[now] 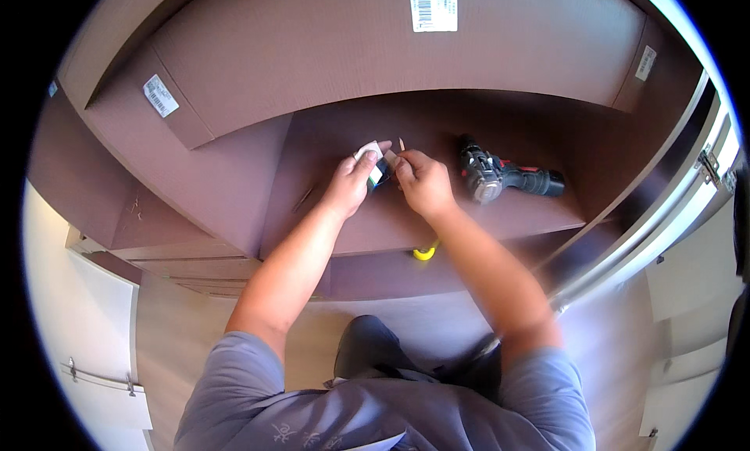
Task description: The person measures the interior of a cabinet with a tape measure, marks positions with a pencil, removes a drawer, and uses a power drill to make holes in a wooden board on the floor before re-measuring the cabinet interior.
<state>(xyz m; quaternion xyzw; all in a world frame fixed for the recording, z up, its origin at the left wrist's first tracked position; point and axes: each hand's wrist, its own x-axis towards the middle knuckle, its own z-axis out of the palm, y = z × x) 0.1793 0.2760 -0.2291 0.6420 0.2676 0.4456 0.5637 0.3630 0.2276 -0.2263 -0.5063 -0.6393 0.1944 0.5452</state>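
My left hand (pixel 351 179) is closed around a small white packet (pixel 367 152) with blue and green areas, held above the brown shelf (pixel 367 224). Close beside it, my right hand (pixel 424 184) pinches a thin tan stick (pixel 401 144) whose narrow tip points up and away from me. The hands nearly meet, and the fingers hide part of the packet. To the right of my right hand, a black cordless drill (pixel 484 177) with red accents lies on the shelf. A yellow curved object (pixel 424 253) shows at the shelf's front edge, partly behind my right forearm.
A brown panel (pixel 391 60) with a white label (pixel 434 5) rises over the far part of the shelf. Cabinet side walls (pixel 187 177) stand left and right. White doors (pixel 86 318) with metal hinges (pixel 709 166) flank the cabinet. A thin dark strip (pixel 303 199) lies left of my hands.
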